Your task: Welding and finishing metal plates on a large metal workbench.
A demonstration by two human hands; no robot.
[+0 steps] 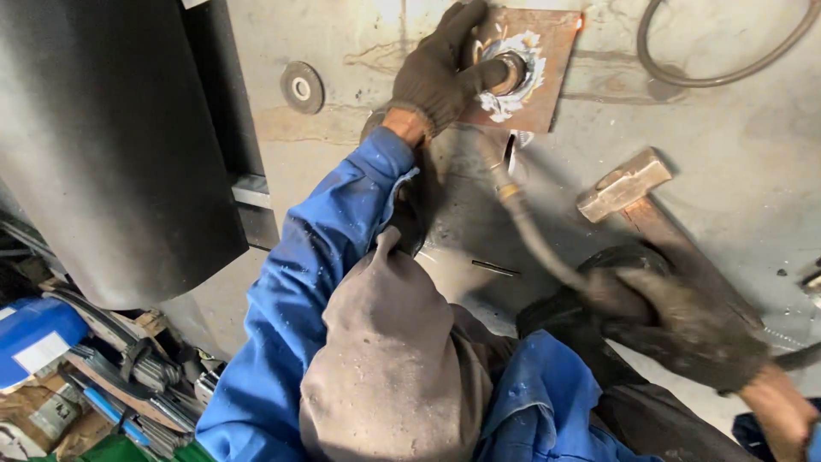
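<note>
A head camera looks down at a scuffed grey metal workbench (727,137). The left hand (440,73), in a dark knitted glove, reaches forward with its fingers closed on a short round metal ring (511,72), pressing it onto a rusty brown square steel plate (556,81). The ring sits at the plate's centre, right at the fingertips, ringed by bright scraped patches. The right hand (684,329), in a worn, dirty glove, is nearer the camera and grips a blurred grey hose-like torch cable (522,218) that runs up towards the plate. A hammer with a block-shaped steel head and wooden handle (624,184) lies just right of the cable. 1 grey grinding disc (302,87) lies well left of the plate.
</note>
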